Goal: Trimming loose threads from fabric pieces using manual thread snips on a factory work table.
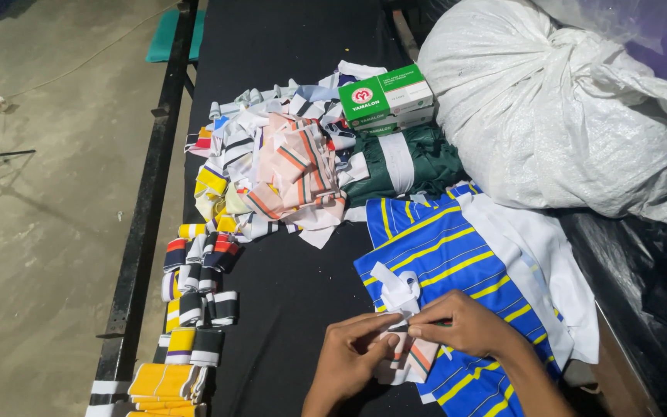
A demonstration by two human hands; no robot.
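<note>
My left hand (349, 357) and my right hand (461, 323) meet near the bottom centre, both pinching a small striped fabric piece (411, 361) in white, orange and dark bands. A loose white fabric strip (395, 289) curls just above my fingers. Both hands rest over a blue cloth with yellow stripes (449, 259) lying on the black table (287, 286). A white cloth (538, 255) lies along the blue cloth's right side.
A heap of mixed striped fabric pieces (272, 174) sits mid-table, with a folded dark green cloth (407, 166) and a green-and-white box (385, 96) behind. Folded striped bands (194, 289) line the left edge. A large white sack (557, 100) fills the far right.
</note>
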